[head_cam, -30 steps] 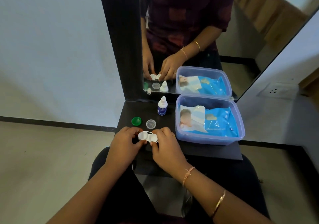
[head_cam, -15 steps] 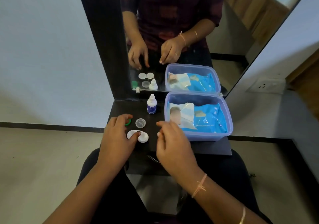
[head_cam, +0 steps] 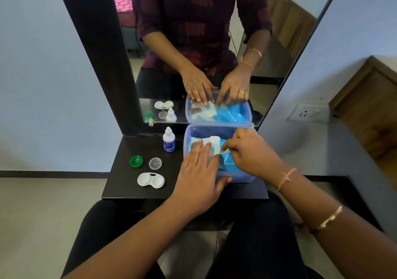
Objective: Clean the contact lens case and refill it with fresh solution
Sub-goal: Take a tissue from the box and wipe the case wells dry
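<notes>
Shelf: a black rectangular shelf (head_cam: 129, 184) below a tall black-framed mirror (head_cam: 96, 53); everything stands on it.
Box: a translucent blue plastic box (head_cam: 240, 178) on the shelf's right half, holding a blue wipes packet (head_cam: 229, 160) with a white flap (head_cam: 213, 142).
Left hand (head_cam: 199, 177): flat and spread, fingers pressing the packet down, thumb outside the box's near wall; it grips nothing.
Right hand (head_cam: 251, 152): fingers curled at the packet's opening by the flap, thumb and forefinger close together; whether they pinch a wipe I cannot tell.
Bottle: a small white dropper bottle with a blue label (head_cam: 169, 140), upright just left of the box.
Case: a white two-well contact lens case (head_cam: 151, 180), open, at the shelf's front left, untouched.
Caps: a green round cap (head_cam: 136, 161) and a clear round cap (head_cam: 155, 163), side by side behind the case.
</notes>
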